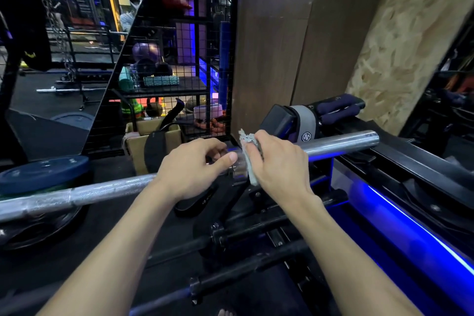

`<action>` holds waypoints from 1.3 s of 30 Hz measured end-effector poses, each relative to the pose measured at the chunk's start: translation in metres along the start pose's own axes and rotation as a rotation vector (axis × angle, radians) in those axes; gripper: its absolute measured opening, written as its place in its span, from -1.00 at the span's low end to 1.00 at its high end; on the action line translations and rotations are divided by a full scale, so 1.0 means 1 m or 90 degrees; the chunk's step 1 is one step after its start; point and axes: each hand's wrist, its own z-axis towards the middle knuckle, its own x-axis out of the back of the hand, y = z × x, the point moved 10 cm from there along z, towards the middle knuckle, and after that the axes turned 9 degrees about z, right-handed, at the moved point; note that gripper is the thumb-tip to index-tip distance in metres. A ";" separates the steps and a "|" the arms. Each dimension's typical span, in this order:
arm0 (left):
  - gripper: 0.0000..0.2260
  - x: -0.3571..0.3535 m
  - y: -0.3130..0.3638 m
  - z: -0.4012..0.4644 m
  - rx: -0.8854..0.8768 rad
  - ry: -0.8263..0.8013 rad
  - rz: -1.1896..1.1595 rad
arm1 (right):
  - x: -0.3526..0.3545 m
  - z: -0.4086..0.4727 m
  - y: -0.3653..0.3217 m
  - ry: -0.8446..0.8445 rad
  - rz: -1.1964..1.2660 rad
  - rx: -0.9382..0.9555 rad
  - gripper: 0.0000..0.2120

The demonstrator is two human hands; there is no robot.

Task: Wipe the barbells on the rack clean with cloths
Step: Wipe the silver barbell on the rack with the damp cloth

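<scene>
Your right hand (pixel 277 161) sits centre frame w/ fingers curled over a grey cloth (pixel 248 159), pressing it round the chrome barbell (pixel 341 143) right at the collar where shaft meets sleeve; your left hand (pixel 195 169) is just beside it on the left, fingers and thumb wrapped round the bar next to the collar, steadying it. The bar runs from lower left of the frame, knurled shaft (pixel 102 190), up to the sleeve end at mid right, lying across the black rack (pixel 400 161). Main risk, as I judge it: the sleeve prob spins on its bearing, so if you twist the cloth hard the sleeve turns w/ it and you polish nothing; keep the left grip firm on the shaft. Second: the cloth is bunched and a loose tail hangs below the bar, so it could snag on the collar step or slip out of your fingers mid-stroke. Third: your two hands are nearly touching, so a stroke to the left jams the cloth into your left thumb; stroke right, toward the sleeve end. Also watch the bar rolling off its rest if you push sideways; can't tell how it's seated, that part is hidden by your hands. Darker bars (pixel 230 272) lower in the frame look untouched, so plenty left to do.
</scene>
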 end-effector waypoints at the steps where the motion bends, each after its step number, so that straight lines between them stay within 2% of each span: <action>1: -0.56 0.000 0.000 0.000 -0.001 0.001 -0.003 | 0.000 -0.001 0.001 0.004 -0.013 -0.005 -0.73; 6: -0.56 0.000 0.000 -0.001 0.005 0.005 -0.005 | -0.002 -0.003 -0.009 0.043 0.060 0.024 -0.74; 11: -0.54 0.001 -0.002 -0.002 0.015 0.008 0.009 | 0.000 -0.001 -0.012 0.078 -0.046 0.121 -0.75; 16: -0.55 0.002 0.001 -0.004 0.014 0.008 0.012 | 0.011 0.001 0.022 0.112 -0.038 0.028 -0.75; 20: -0.55 0.003 0.001 -0.006 0.014 0.007 0.018 | -0.010 -0.006 -0.005 0.058 0.038 0.022 -0.77; 25: -0.58 0.002 -0.001 -0.004 0.010 -0.020 0.016 | -0.001 0.000 0.015 0.009 -0.014 -0.035 -0.76; 30: -0.71 -0.001 0.000 -0.004 0.005 -0.029 0.031 | -0.005 0.007 -0.021 -0.020 0.154 0.037 -0.83; 32: -0.81 -0.002 0.000 -0.004 0.008 -0.030 0.045 | -0.007 0.000 -0.033 -0.033 0.175 0.086 -0.85; 34: -0.84 0.000 0.000 -0.004 0.009 -0.023 0.047 | -0.008 -0.014 -0.038 -0.034 0.187 0.118 -0.85; 39: -0.83 0.001 -0.001 -0.005 0.002 -0.012 0.042 | -0.006 -0.003 -0.022 0.002 0.158 0.072 -0.87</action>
